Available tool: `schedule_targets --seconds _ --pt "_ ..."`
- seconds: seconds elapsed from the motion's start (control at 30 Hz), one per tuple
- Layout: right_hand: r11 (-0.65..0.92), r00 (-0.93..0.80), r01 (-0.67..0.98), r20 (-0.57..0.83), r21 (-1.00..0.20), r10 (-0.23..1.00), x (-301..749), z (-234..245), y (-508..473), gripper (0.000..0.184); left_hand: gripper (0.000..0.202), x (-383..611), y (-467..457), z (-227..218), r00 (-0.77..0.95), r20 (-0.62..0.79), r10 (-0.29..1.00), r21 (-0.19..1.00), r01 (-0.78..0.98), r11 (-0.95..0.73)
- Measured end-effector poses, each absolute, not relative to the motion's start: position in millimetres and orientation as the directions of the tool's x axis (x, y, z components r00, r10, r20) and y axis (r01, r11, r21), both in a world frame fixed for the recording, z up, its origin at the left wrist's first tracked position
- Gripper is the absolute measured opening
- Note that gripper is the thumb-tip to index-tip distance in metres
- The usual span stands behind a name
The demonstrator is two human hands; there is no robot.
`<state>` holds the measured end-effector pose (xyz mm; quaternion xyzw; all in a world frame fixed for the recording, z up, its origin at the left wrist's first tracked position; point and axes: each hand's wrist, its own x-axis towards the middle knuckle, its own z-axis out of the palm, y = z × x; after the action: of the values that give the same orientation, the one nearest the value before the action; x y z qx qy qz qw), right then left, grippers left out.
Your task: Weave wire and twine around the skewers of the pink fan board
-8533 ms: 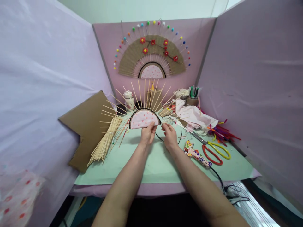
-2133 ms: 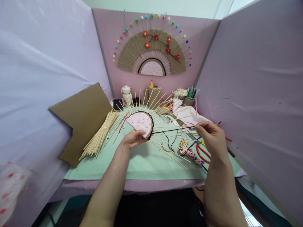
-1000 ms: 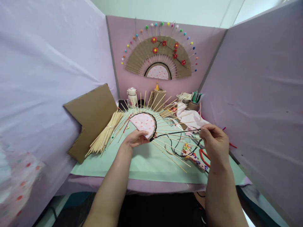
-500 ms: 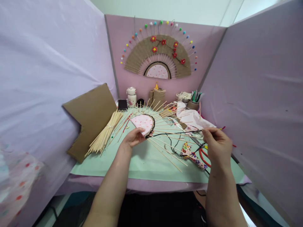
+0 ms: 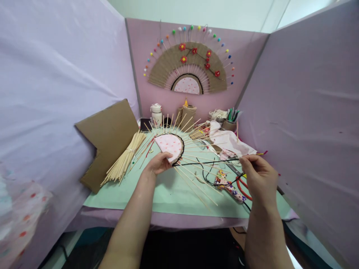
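My left hand (image 5: 159,164) grips the lower edge of a pink spotted half-disc (image 5: 169,145) with a black cord rim, held tilted above the green mat (image 5: 168,194). Several thin wooden skewers (image 5: 196,185) fan out from it. My right hand (image 5: 259,175) is closed in a pinch on the end of a black cord (image 5: 209,162) that runs taut from the half-disc's rim to my fingers.
A bundle of skewers (image 5: 124,158) and brown cardboard (image 5: 108,136) lie at left. A patterned glue gun (image 5: 228,186), red and yellow scissors (image 5: 243,185) and pink cloth (image 5: 228,144) lie at right. Jars stand at the back under a finished fan (image 5: 187,67) on the wall.
The half-disc has been turned from upright to tilted in my left hand. My right hand has drawn the black cord out to the right, and lately moved slightly lower.
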<state>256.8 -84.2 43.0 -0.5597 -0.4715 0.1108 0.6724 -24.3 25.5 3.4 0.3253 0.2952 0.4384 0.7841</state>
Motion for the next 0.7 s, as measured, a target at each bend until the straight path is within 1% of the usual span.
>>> schedule_targets --seconds 0.1,0.17,0.23,0.33,0.4,0.47,0.57,0.63,0.7 --pt "0.301 0.515 0.415 0.494 -0.859 0.701 258.9 40.7 -83.5 0.023 0.023 -25.5 28.3 2.1 0.398 -0.195 0.897 0.771 -0.502 0.391" --pt "0.232 0.526 0.403 0.431 -0.886 0.733 262.2 35.0 -77.1 0.025 0.025 -26.6 27.3 1.6 0.393 -0.171 0.903 0.783 -0.502 0.367" --pt "0.175 0.545 0.371 0.367 -0.912 0.754 265.7 27.0 -66.9 0.027 0.029 -27.0 23.8 1.5 0.429 -0.125 0.895 0.811 -0.475 0.342" --pt "0.177 0.535 0.313 0.327 -0.933 0.779 268.0 14.0 -49.8 0.029 0.033 -24.9 17.8 2.4 0.502 -0.058 0.863 0.850 -0.429 0.306" --pt "0.195 0.498 0.263 0.306 -0.945 0.811 265.3 7.3 -40.2 0.030 0.037 -21.3 15.6 3.7 0.490 -0.013 0.871 0.851 -0.452 0.266" --pt "0.215 0.451 0.161 0.265 -0.963 0.852 258.2 3.1 -32.2 0.031 0.038 -16.5 15.2 5.3 0.423 0.040 0.905 0.839 -0.507 0.199" --pt "0.226 0.366 -0.096 0.177 -0.969 0.913 241.7 0.8 -21.2 0.035 0.034 -9.4 15.9 7.0 0.290 0.104 0.951 0.809 -0.581 0.089" --pt "0.213 0.334 -0.277 0.114 -0.937 0.936 230.9 1.0 -13.7 0.040 0.036 -6.0 16.3 7.1 0.241 0.134 0.961 0.792 -0.609 0.042" --pt "0.213 0.343 -0.450 0.052 -0.868 0.938 223.3 1.3 -6.9 0.045 0.038 -3.7 16.3 6.3 0.209 0.170 0.963 0.766 -0.643 0.004"
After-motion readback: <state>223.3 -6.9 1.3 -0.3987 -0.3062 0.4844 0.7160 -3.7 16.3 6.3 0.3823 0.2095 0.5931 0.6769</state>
